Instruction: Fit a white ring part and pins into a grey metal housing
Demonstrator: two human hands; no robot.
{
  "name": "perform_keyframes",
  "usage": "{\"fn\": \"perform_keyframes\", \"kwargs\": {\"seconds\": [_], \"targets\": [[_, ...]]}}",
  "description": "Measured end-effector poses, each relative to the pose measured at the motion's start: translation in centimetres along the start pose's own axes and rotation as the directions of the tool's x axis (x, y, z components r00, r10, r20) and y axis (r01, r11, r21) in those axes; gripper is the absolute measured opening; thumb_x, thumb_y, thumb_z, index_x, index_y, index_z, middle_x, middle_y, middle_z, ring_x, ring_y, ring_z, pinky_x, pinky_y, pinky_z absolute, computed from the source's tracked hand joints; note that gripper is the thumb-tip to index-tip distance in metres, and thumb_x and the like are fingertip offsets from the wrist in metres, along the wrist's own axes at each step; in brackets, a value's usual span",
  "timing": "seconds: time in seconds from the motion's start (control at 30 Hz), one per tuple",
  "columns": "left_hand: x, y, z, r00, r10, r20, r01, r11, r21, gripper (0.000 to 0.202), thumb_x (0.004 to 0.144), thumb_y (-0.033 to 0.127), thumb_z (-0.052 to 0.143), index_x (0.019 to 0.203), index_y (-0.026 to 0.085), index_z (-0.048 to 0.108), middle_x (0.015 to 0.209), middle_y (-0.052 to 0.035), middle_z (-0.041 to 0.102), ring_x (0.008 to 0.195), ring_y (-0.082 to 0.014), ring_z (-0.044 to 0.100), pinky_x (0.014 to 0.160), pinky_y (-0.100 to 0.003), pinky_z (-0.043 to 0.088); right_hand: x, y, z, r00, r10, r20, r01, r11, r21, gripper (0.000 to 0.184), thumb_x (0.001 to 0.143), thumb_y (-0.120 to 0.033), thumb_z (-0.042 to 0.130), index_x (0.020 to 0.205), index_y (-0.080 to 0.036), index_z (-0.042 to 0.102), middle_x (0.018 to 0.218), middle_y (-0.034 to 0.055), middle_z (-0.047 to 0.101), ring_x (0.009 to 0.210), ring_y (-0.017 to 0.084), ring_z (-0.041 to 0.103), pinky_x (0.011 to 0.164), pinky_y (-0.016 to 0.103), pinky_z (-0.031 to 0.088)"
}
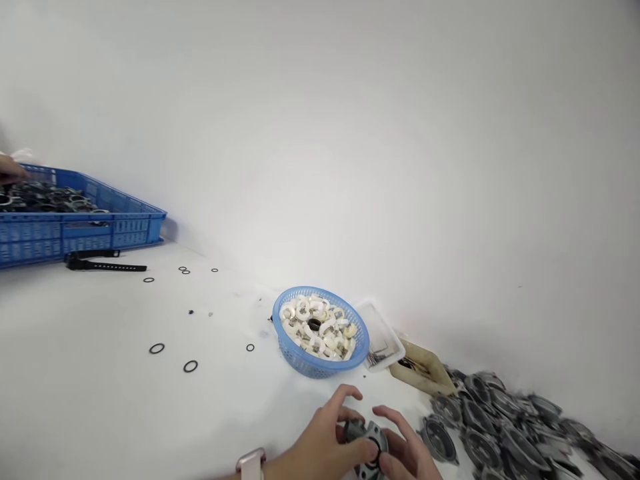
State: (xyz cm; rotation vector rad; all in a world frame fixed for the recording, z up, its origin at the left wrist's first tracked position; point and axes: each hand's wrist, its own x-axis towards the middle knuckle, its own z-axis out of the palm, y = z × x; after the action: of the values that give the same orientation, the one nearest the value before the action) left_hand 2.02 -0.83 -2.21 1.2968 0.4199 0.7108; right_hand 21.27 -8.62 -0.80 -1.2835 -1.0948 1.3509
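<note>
Near the bottom of the head view, a grey metal housing with a dark round opening is held between both hands. My left hand is closed on its left side, the thumb pressed over its face and the index finger lifted. My right hand grips it from the right, thumb on the lower edge and index finger raised. The underside of the housing is hidden by the fingers and the frame's edge. Just beyond the hands stands a round blue basket filled with white and yellowish C-shaped plastic pieces.
A heap of grey metal housings lies at right. Behind it are a beige tray and a white tray. Several black rings and a black watch lie at left. Another person's hand is over a blue crate.
</note>
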Motion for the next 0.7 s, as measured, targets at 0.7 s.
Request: {"fn": "perform_keyframes", "kwargs": {"seconds": [0.7], "targets": [[-0.2,1.2,-2.0,0.906,0.158,0.392,-0.417,0.185,0.89,0.045,0.077,0.052,0.081,0.104,0.019,0.065,0.109,-0.0087,0.069,0.106,-0.0323,0.064,0.097,-0.045,0.05,-1.8,-8.1,2.2,0.994,0.004,0.114,0.107,0.3,-0.948,0.095,0.064,-0.023,0.074,0.154,-0.031,0.047,0.141,0.0082,0.061,0.133,0.035,0.052,0.111,0.04,0.041]]}}
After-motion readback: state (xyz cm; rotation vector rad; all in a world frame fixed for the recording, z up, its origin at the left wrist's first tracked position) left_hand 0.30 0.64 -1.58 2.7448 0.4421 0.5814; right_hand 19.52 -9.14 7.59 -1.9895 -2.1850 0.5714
